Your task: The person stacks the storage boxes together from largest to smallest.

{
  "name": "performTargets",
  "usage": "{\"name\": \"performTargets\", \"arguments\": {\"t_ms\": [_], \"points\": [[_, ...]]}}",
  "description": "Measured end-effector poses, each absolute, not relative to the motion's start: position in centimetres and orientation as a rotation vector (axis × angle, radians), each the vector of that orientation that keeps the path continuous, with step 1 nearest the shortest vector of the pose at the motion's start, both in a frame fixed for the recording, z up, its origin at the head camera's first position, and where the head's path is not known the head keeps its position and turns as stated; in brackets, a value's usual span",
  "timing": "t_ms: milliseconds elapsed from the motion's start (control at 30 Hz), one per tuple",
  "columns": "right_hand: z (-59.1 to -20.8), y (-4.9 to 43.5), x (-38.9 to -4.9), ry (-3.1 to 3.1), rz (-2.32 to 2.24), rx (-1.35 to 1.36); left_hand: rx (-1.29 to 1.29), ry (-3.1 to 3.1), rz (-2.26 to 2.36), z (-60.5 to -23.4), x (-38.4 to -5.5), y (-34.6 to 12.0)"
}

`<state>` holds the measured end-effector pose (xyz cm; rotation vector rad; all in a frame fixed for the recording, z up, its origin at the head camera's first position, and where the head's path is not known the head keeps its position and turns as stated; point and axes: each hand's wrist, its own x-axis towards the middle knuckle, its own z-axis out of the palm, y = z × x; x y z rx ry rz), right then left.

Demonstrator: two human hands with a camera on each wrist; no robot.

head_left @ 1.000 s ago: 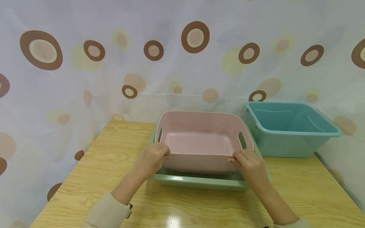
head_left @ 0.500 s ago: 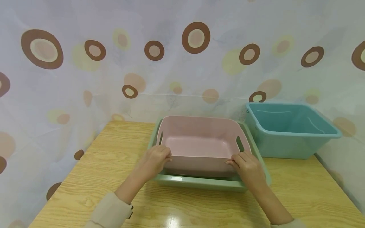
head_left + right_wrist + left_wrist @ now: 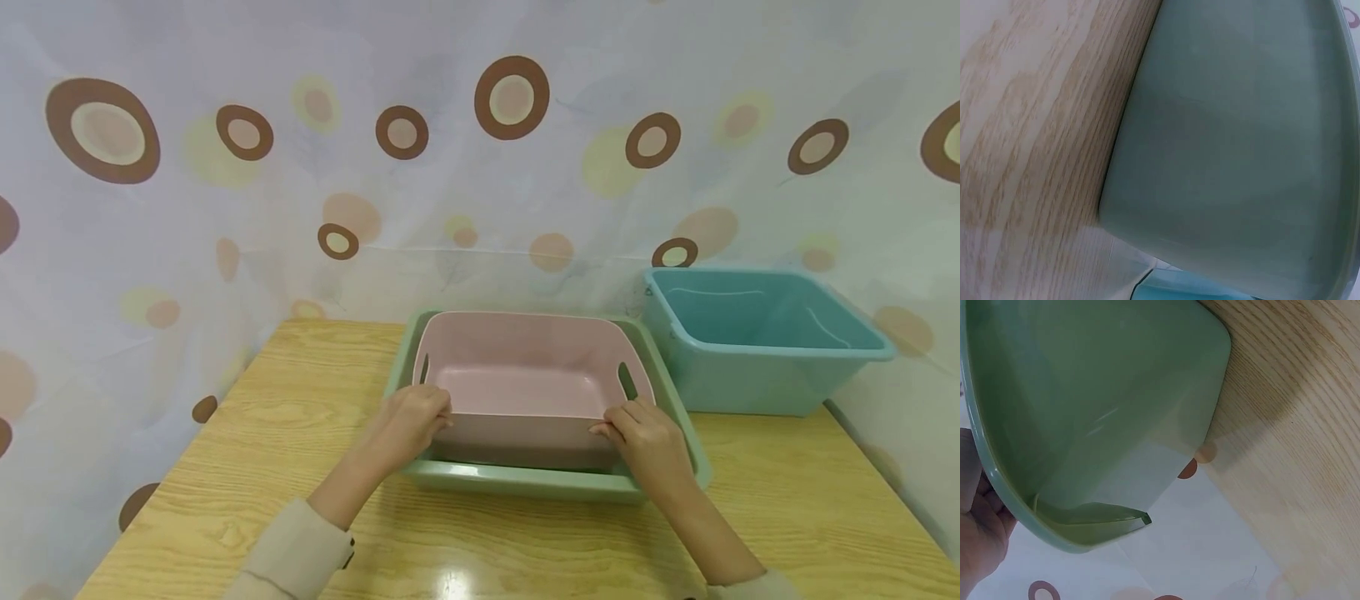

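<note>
Where backed by a ring-patterned curtain (image 3: 450,200) in the upper half of the frame, see a wooden table (image 3: 225,492) across the lower half. At lower center, a green tub (image 3: 525,482), upright on the wood. At center right, just beside, a blue tub (image 3: 750,379), also upright, untouched by either hand and with no sign of any part played yet. At center, within the green tub's opening, a pink basin (image 3: 517,433), open side up. Judging by this, nesting looks mostly achieved: 1 basin inside 1 tub. Cannot tell of any contact between pink base and green floor, so perhaps a last settling left. Also not yet done: letting go. Well apart, both hands clamped on the pink basin's near rim, fingers curled over: left hand (image 3: 408,417) at the front left corner, right hand (image 3: 647,433) at the front right. In the left wrist view, only part of the left hand, at the left edge; in the right wrist view, no hand visible. Smallest, 2 handle slots (image 3: 627,381) in the pink side walls, not used for gripping.
</note>
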<state>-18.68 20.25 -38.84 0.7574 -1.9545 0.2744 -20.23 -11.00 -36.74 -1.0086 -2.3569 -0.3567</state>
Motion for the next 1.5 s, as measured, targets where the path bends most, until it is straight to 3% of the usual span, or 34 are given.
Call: {"name": "performTargets", "arguments": {"t_ms": [867,1500], "points": [[-38.74,20.51,-18.87,-2.061,0.289,0.778,-0.979,-2.436,-0.358,-37.11,-20.76,-10.63],[-38.27,20.46,-18.26,-2.397,0.369,0.611,-0.965,-2.582,-0.314,-37.29,-20.67,-10.18]]}}
